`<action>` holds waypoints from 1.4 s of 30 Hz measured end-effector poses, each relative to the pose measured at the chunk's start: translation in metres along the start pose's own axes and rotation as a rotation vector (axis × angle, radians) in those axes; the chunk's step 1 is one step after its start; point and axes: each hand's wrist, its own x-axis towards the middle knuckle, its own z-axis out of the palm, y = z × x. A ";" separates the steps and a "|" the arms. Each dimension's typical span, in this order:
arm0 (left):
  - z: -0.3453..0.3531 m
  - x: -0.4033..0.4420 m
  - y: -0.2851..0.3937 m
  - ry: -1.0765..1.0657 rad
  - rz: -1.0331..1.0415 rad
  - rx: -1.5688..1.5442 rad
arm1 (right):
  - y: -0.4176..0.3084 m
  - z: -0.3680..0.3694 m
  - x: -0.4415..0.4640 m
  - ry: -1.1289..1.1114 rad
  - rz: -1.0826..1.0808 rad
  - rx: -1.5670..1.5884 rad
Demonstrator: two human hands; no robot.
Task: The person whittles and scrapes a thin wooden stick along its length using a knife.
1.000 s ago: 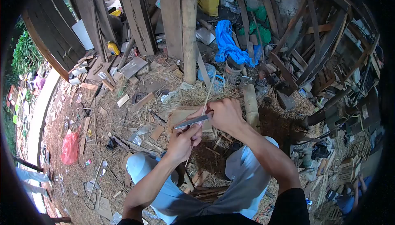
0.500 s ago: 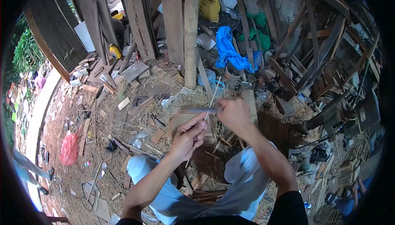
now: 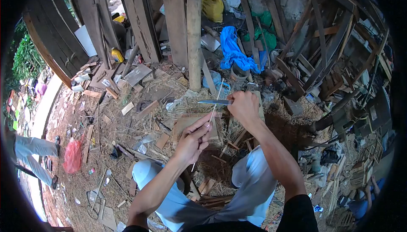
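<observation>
My left hand [image 3: 193,142] is closed round a thin pale stick [image 3: 219,91], which slants up and away from me with its lower end below my palm. In my right hand [image 3: 245,108] is a knife [image 3: 212,102], its blade pointing left and lying across the stick just above my left fingertips. My fingers wrap the handle and hide most of it. A wooden block [image 3: 186,126] is under and beyond my hands, between my knees.
Wood scraps and shavings litter the ground. A wooden post [image 3: 194,37] rises ahead, with a blue plastic sheet [image 3: 234,49] beyond it. A red plastic bag [image 3: 73,155] lies at left, near a person's legs [image 3: 36,149]. Another person's arm [image 3: 372,196] shows at lower right.
The knife blade, blurred before, is now sharp, and my right hand sits slightly farther right. At the left edge, the other person's legs have come further into view.
</observation>
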 end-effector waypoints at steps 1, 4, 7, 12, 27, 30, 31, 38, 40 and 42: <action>0.000 0.002 0.000 -0.003 0.003 -0.003 | 0.000 -0.002 0.001 -0.011 0.023 -0.009; 0.000 0.004 0.001 0.006 -0.004 -0.034 | 0.001 0.000 0.003 -0.008 0.038 -0.034; -0.002 0.006 0.004 -0.001 -0.016 -0.035 | 0.003 0.008 0.008 -0.008 0.054 -0.076; -0.002 -0.019 -0.001 -0.077 -0.157 0.116 | 0.068 0.003 0.040 0.070 0.410 -0.152; -0.008 0.000 -0.002 0.196 0.057 0.173 | -0.031 0.015 -0.014 -0.076 -0.168 0.006; -0.011 -0.005 -0.001 0.029 0.033 0.173 | -0.012 0.017 0.003 0.016 -0.014 -0.029; -0.010 -0.006 -0.002 0.031 0.027 0.175 | -0.010 0.016 0.000 0.013 -0.010 -0.027; -0.010 -0.005 -0.002 0.053 0.030 0.214 | -0.011 0.005 -0.008 -0.093 -0.088 0.020; -0.008 -0.008 0.002 0.011 0.017 0.200 | 0.015 0.015 0.007 0.011 0.035 -0.083; -0.004 -0.015 0.002 -0.020 -0.017 0.310 | 0.038 0.003 0.019 0.031 0.108 -0.114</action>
